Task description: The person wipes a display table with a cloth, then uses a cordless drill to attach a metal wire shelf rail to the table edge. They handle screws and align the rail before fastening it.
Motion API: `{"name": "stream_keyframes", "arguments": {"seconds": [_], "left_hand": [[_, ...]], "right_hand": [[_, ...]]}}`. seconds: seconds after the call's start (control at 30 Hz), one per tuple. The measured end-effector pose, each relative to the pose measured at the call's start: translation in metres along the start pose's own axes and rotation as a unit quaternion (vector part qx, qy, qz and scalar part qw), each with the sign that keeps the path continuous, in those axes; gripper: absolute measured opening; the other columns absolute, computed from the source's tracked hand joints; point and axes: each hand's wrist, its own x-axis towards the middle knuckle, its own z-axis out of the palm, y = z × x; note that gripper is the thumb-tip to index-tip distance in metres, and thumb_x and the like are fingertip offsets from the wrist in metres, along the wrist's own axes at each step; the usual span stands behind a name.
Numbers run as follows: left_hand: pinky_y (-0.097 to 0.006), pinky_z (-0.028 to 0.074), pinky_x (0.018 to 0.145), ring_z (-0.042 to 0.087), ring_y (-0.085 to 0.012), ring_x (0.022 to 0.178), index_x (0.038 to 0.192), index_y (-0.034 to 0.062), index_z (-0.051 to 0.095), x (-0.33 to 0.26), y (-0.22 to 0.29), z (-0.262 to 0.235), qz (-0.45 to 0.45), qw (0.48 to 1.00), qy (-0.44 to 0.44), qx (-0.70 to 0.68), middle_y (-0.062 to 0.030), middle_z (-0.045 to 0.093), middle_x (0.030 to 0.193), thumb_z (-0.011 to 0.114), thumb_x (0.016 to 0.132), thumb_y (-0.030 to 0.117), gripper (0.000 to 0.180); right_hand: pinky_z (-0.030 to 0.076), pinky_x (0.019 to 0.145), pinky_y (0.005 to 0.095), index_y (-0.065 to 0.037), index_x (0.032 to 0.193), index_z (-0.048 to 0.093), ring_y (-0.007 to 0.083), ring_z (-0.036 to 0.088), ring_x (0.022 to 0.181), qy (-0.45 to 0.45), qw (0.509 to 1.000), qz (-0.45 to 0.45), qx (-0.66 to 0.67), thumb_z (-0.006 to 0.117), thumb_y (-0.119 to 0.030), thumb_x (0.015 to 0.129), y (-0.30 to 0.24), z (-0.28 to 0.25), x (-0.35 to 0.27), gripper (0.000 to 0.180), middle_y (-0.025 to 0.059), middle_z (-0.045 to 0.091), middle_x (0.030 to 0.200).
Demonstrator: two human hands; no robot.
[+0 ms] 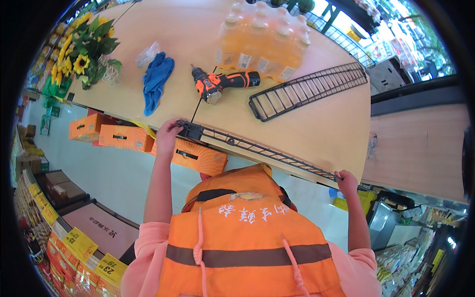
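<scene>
A long black wire rack [264, 151] lies along the near edge of the wooden table, held at both ends. My left hand [169, 129] is closed on its left end, beside a flat dark plate. At the far right end, my right hand [346, 181] pinches the rack's tip. Behind it lies a second black wire rack [309, 92], slanting toward the back right. An orange-and-black cordless drill [220, 84] rests on its side near the table's middle, its bit toward the left.
Shrink-wrapped orange drink bottles [262, 42] stand at the back. A blue cloth [157, 83], crumpled clear plastic [147, 53] and sunflowers [81, 62] lie to the left on the table [316, 133]. Orange boxes [126, 137] sit below its front edge. Store shelves flank both sides.
</scene>
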Motion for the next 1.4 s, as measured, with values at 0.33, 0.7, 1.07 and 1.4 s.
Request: {"name": "stream_keyframes", "arguments": {"seconds": [0.33,0.7,1.07,1.4], "left_hand": [[-0.028,0.050,0.083,0.063,-0.0142,0.091,0.103,0.0002,0.066,0.018,0.135,0.121,0.144,0.972,-0.168,0.082,-0.0093,0.067,0.095,0.057,0.090,0.013,0.020],[-0.040,0.050,0.072,0.063,-0.0277,0.084,0.087,0.0074,0.069,0.056,0.066,0.305,0.146,0.721,-0.335,0.588,-0.0107,0.067,0.088,0.062,0.081,0.034,0.028],[-0.033,0.050,0.063,0.059,-0.0170,0.067,0.092,0.0038,0.063,0.063,0.159,0.291,-0.032,0.891,-0.311,0.328,-0.0041,0.063,0.079,0.060,0.085,0.029,0.027],[-0.042,0.050,0.068,0.063,-0.0297,0.077,0.093,0.0048,0.065,0.047,0.098,0.275,0.186,0.832,-0.252,0.458,-0.0149,0.065,0.084,0.060,0.083,0.028,0.026]], "right_hand": [[0.047,0.063,0.0392,-0.008,0.073,0.064,0.0286,0.059,0.073,0.072,0.996,-0.043,0.030,0.063,-0.023,0.085,-0.005,0.008,-0.004,0.020,0.0070,0.061,0.073],[0.047,0.061,0.0388,-0.010,0.071,0.065,0.0269,0.059,0.070,0.139,0.988,-0.054,0.049,0.066,-0.020,0.081,-0.007,0.011,-0.007,0.015,0.0047,0.061,0.073],[0.047,0.062,0.0388,-0.011,0.070,0.065,0.0253,0.059,0.070,0.150,0.985,-0.063,0.064,0.068,-0.018,0.077,-0.003,0.014,-0.002,0.010,0.0042,0.061,0.073],[0.044,0.064,0.0461,-0.006,0.077,0.060,0.0352,0.056,0.071,0.120,0.989,-0.081,0.035,0.060,-0.029,0.088,0.015,0.030,-0.003,0.025,0.0139,0.056,0.075]]}}
